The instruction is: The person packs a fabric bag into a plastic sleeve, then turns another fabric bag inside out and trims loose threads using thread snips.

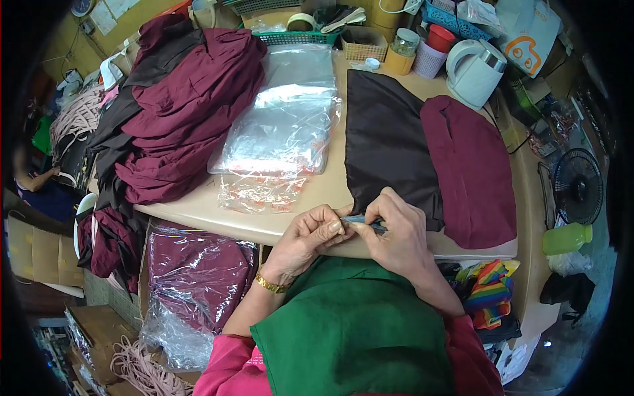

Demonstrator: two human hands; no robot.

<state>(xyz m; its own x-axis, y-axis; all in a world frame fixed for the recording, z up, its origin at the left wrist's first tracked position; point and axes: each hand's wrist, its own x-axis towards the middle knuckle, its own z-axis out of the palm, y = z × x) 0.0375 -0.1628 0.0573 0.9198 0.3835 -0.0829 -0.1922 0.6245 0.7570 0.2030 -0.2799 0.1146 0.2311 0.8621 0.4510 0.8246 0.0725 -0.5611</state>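
Note:
My left hand (pixel 310 239) and my right hand (pixel 399 231) meet at the table's front edge. Their fingers pinch a small bluish-grey tool (pixel 356 219), whose shape is mostly hidden by the fingers. The right hand is closed round its right part, while the left thumb and index finger close on its left end. Just beyond the hands lies a black cloth (pixel 389 142), its lower edge close to the fingers. A maroon folded cloth (pixel 467 171) lies on its right side. To the left is a stack of clear plastic bags (pixel 284 112).
A heap of maroon and black fabric (pixel 191 105) covers the table's left part. A white kettle (pixel 474 72), jars (pixel 401 51) and baskets stand at the back. Bagged maroon cloth (pixel 198 277) lies below the front edge. At right are a fan (pixel 578 186) and green bottle (pixel 566 239).

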